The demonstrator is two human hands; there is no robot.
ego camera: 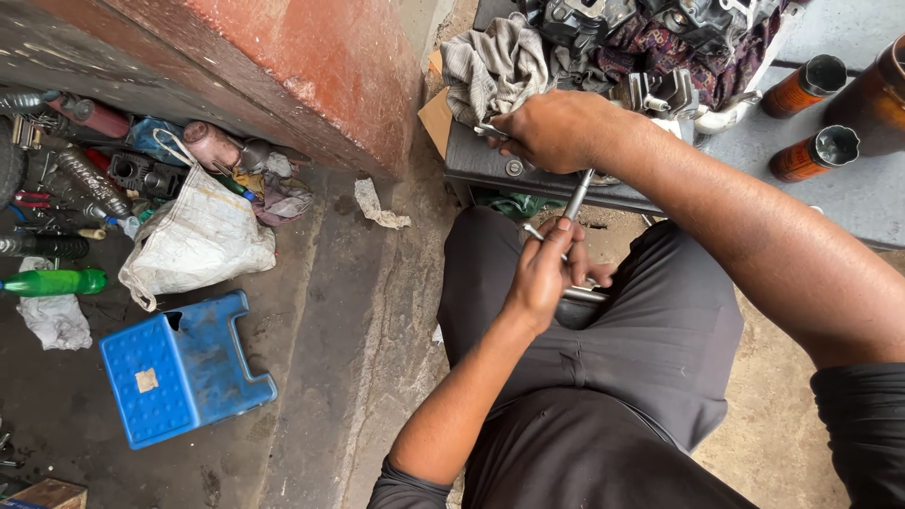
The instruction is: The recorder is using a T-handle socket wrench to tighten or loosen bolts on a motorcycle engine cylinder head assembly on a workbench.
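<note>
While the person is sitting over the dark bench [490,165], the left hand [542,273] is gripping a metal T-handle wrench [577,200] above the lap, fingers clenched round its bars. The right hand [556,127] is closing on the shaft's top end at the bench edge. Work looks midway; nothing appears loosened yet. A grey rag [490,66], orange cylinders [813,151], a blue stool [184,368] and a white sack [193,240] are crowding around.

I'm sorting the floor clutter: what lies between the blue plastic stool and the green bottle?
In the head view, a crumpled whitish rag lies on the floor between the blue plastic stool and the green bottle, just under the bottle.
</note>
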